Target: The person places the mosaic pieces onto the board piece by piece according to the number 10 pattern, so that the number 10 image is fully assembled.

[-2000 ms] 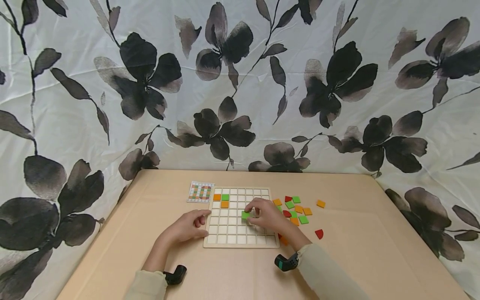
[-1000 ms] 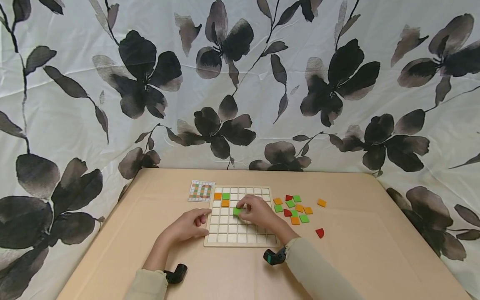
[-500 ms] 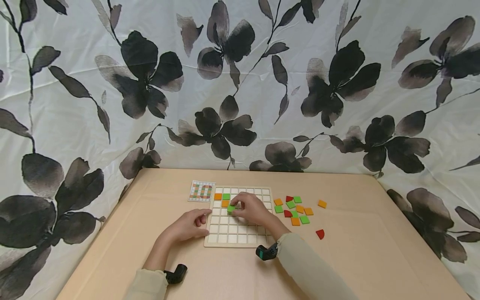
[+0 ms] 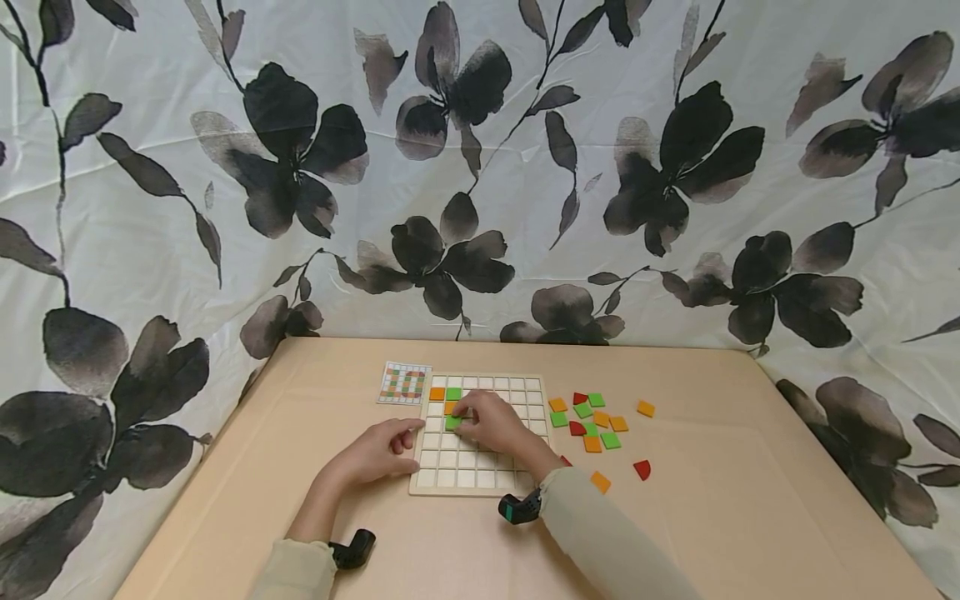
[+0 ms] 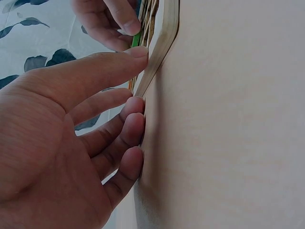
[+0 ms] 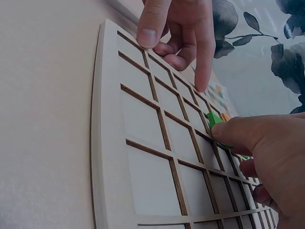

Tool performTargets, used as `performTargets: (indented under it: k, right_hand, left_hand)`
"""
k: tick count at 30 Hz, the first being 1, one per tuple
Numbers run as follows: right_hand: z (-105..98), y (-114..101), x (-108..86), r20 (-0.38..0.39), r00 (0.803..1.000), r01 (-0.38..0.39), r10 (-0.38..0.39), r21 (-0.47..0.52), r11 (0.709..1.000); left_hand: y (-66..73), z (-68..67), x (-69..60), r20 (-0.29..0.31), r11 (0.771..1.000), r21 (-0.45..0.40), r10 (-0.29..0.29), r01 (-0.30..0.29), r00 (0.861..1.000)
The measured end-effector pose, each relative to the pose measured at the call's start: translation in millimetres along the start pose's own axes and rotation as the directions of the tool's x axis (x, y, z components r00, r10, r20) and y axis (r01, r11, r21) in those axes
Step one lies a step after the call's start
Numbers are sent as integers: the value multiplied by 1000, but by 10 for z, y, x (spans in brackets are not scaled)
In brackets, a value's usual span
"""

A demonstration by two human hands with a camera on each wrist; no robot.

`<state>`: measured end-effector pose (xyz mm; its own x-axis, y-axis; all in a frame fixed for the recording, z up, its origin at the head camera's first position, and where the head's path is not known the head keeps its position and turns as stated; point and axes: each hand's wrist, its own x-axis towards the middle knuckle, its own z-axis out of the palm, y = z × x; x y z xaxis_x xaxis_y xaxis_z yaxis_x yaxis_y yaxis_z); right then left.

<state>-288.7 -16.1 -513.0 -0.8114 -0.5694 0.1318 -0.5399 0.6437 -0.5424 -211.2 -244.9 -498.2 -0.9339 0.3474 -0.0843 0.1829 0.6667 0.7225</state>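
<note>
Right hand pinches green tile at gridded board; left hand (fingers relaxed) touches it.

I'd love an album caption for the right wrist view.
Right hand with a green tile in its grip, left hand touching the edge of the grid board.

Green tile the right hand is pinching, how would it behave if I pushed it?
The green tile looks flat and straight-edged, so probably stiff and unlikely to roll. Thin and small beside the right hand, it is likely light.
</note>
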Motion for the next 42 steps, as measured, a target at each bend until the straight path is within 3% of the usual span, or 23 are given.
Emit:
performTargets:
  k: [12, 30, 42]
  right_hand:
    - [10, -6, 0, 15, 999, -49, 48, 33, 998]
    - [-143, -6, -140, 27, 999, 36, -39, 74, 997]
    - [-340, 25, -354, -9, 999, 38, -38, 42, 998]
  left_hand:
    - [23, 10, 14, 4, 1000, 6, 8, -8, 1000]
    - [15, 17, 26, 4, 1000, 0, 2, -2, 1000]
    - [-4, 7, 9, -2, 1000, -2, 5, -5, 1000]
